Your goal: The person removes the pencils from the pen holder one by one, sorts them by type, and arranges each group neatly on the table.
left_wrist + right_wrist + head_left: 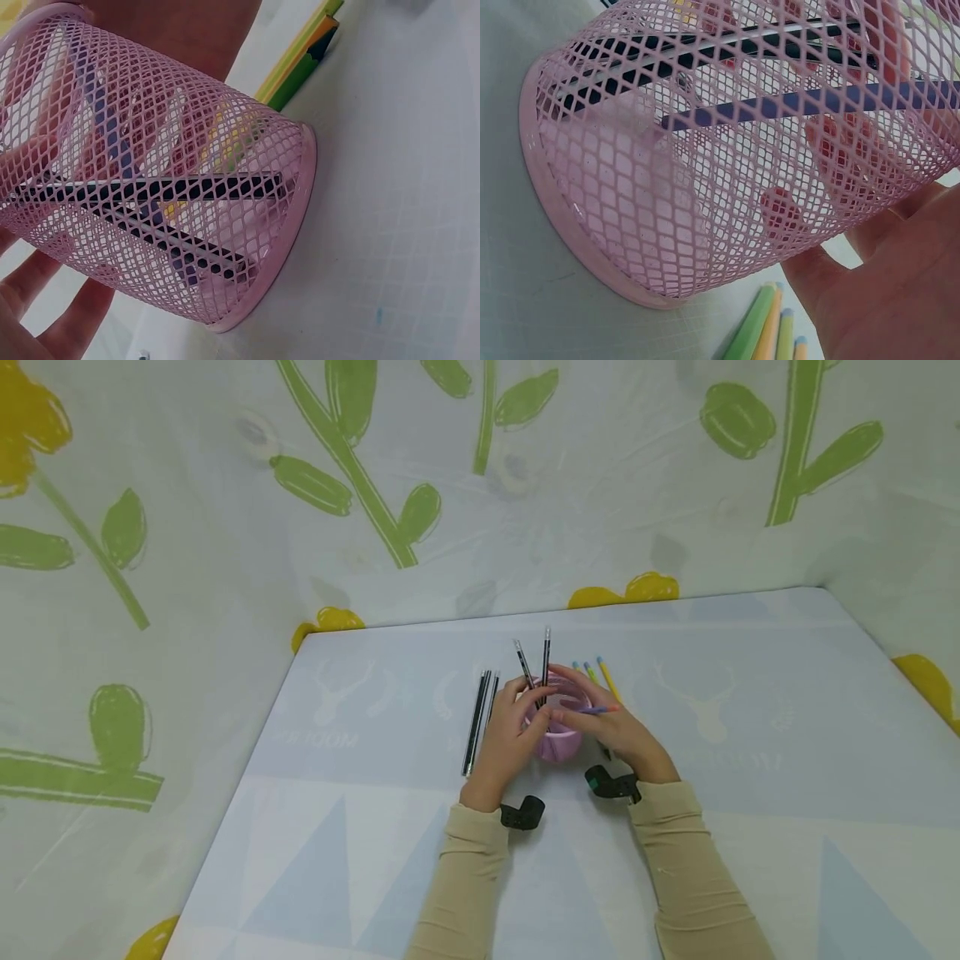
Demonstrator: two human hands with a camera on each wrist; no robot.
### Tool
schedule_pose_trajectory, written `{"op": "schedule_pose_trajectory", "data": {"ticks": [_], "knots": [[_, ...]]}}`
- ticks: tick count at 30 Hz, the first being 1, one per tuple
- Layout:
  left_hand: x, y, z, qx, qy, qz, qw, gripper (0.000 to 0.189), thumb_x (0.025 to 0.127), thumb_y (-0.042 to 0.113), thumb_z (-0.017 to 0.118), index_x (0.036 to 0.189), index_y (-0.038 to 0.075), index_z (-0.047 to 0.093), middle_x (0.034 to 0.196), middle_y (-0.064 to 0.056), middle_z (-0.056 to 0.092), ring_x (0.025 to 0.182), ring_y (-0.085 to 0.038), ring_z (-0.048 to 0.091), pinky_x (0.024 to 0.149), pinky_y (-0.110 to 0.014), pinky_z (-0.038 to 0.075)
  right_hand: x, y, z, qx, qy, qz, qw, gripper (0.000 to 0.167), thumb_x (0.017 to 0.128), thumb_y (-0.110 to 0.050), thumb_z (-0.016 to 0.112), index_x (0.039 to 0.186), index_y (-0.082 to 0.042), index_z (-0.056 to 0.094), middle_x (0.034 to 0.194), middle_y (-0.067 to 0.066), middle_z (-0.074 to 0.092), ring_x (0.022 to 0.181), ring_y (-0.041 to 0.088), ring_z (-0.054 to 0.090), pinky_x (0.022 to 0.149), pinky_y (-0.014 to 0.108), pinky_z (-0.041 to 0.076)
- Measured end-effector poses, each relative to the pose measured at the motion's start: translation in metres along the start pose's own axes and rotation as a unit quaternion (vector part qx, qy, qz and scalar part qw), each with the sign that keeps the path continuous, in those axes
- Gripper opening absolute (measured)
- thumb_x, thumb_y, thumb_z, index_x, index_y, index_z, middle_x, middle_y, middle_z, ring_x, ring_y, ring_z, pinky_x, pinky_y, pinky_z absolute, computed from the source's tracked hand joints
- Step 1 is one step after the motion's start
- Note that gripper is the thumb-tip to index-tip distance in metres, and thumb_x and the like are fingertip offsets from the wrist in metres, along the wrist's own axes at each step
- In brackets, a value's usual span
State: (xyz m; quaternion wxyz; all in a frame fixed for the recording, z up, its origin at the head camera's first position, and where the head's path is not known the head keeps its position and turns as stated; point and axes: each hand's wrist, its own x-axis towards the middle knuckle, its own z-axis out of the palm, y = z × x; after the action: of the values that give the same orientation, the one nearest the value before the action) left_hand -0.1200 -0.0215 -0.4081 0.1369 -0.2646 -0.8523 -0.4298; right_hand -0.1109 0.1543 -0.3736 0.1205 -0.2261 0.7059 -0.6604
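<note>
A pink mesh pencil cup (558,748) stands between the two hands, its open top facing up. My left hand (510,731) holds its left side, with fingertips up at the rim beside two black pencils (547,652). Around the right side curls my right hand (621,733), its thumb at the rim near a purple pencil (597,710). Through the mesh in the left wrist view, the black pencils' ends reach down close to the cup's base (298,217). The purple pencil (780,107) slants inside the cup in the right wrist view.
Several black pencils (475,727) lie side by side left of the cup. To its right are several coloured pencils (607,677), partly hidden by the right hand. The table (390,710) meets a flower-patterned wall covering (525,543) at the back.
</note>
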Motion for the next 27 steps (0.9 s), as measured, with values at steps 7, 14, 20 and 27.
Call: {"op": "schedule_pose_trajectory", "data": {"ticks": [7,14,20,27], "knots": [[-0.0004,-0.0009,-0.0019,-0.007,-0.005,-0.001,1.0,0.036,0.089,0.033,0.042,0.119,0.018,0.057,0.128,0.001,0.043,0.116,-0.013,0.036,0.09,-0.037,0.037,0.0008,0.0019,0.001,0.001,0.001,0.003,1.0,0.059,0.089,-0.009,0.052,0.14,-0.012,0.025,0.137,0.011,0.034,0.124,0.037,0.029,0.096,0.052,0.027],[-0.0013,-0.0009,-0.0037,-0.027,-0.022,-0.017,0.9993,0.038,0.091,0.038,0.042,0.122,0.021,0.054,0.132,0.003,0.04,0.118,-0.009,0.036,0.091,-0.035,0.038,0.002,0.0056,0.0005,-0.002,0.011,0.015,0.9998,0.056,0.091,-0.016,0.051,0.14,-0.015,0.026,0.138,0.009,0.033,0.125,0.036,0.029,0.098,0.051,0.025],[-0.0004,-0.0007,-0.0048,-0.025,-0.02,-0.014,0.9994,0.039,0.091,0.039,0.042,0.122,0.019,0.054,0.132,-0.002,0.04,0.12,-0.011,0.036,0.092,-0.035,0.037,0.0018,0.0027,0.0025,-0.018,0.031,0.028,0.999,0.052,0.091,-0.018,0.05,0.139,-0.016,0.029,0.138,0.007,0.035,0.125,0.025,0.033,0.099,0.049,0.024],[-0.0015,-0.0012,-0.0057,-0.014,-0.012,-0.009,0.9998,0.037,0.091,0.037,0.043,0.119,0.018,0.058,0.13,0.001,0.042,0.117,-0.012,0.038,0.09,-0.033,0.038,0.0018,0.0053,0.0064,-0.018,0.052,0.045,0.9975,0.049,0.092,-0.018,0.049,0.137,-0.019,0.032,0.137,0.004,0.037,0.124,0.02,0.034,0.101,0.048,0.021]]}}
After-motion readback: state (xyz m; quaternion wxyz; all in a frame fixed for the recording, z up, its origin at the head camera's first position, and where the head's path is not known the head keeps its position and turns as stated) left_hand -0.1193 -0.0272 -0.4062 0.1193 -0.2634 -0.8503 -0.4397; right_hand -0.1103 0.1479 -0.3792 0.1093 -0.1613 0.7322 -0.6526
